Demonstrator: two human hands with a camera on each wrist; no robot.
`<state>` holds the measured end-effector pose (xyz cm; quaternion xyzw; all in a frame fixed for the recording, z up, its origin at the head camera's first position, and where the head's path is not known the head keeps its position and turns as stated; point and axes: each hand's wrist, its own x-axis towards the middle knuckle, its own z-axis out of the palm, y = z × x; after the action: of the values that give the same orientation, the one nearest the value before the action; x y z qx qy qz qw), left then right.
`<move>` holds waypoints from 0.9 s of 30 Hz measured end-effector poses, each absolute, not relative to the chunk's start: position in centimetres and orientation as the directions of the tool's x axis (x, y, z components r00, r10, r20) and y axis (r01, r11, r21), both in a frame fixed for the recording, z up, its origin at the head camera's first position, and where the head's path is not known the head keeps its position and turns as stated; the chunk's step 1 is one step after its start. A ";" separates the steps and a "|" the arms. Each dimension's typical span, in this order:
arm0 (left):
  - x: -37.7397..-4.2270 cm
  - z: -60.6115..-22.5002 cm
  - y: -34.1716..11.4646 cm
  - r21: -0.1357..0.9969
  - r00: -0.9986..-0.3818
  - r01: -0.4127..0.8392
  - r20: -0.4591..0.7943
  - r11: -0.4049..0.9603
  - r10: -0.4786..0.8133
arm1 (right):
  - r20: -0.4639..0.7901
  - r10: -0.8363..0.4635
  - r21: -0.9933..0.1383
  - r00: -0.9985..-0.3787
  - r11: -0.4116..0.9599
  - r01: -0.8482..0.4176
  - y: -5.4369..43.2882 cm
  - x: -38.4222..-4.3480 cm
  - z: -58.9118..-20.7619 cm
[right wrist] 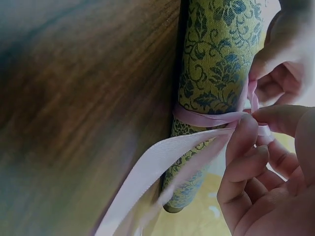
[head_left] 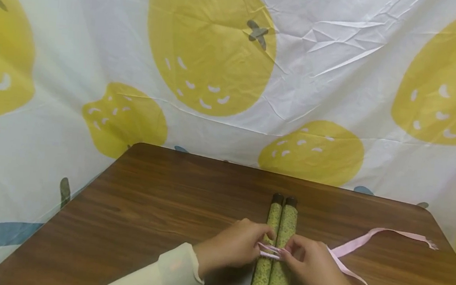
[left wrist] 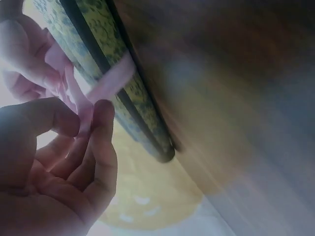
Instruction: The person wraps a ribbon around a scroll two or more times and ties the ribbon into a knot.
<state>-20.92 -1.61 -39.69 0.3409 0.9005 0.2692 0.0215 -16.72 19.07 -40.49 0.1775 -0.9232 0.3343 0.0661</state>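
Two rolled scrolls in yellow-green brocade with dark end knobs, a left one [head_left: 273,221] and a right one [head_left: 289,222], lie side by side pointing away from me. A pink ribbon [right wrist: 204,118] wraps around them. At their left side my left hand [head_left: 239,243] pinches a strand of the ribbon between thumb and finger. From the right, my right hand [head_left: 316,265] pinches the ribbon close to the band, above the scrolls. Loose ribbon tails run beyond the right hand. In the right wrist view, the fingertips hide part of where the strands meet.
The scrolls lie on a brown wood-grain table [head_left: 175,187]. The table's far edge meets a white cloth [head_left: 322,92] printed with yellow fruit, which hangs behind and at the sides. One ribbon tail [head_left: 399,231] stretches toward the table's right edge, its end frayed.
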 end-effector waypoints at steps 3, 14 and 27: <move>-21.1 -39.7 -2.4 0.487 -0.768 0.611 0.174 0.624 0.616 | 0.202 -0.289 -0.622 -0.936 0.700 -0.350 18.9 -16.9 -40.4; -23.2 -39.4 -5.3 0.926 -0.785 0.269 0.051 0.266 0.617 | 0.089 -0.354 -0.733 -0.931 0.609 -0.302 20.6 -17.5 -40.1; -24.5 -38.3 -9.8 0.934 -0.803 0.146 -0.080 0.326 0.591 | 0.046 -0.395 -0.685 -0.918 0.656 -0.317 23.3 -17.3 -39.7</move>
<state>-24.49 -9.81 -38.34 0.2342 0.7868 0.5313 0.2092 -17.30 23.28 -39.67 0.1958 -0.9085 0.3654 -0.0535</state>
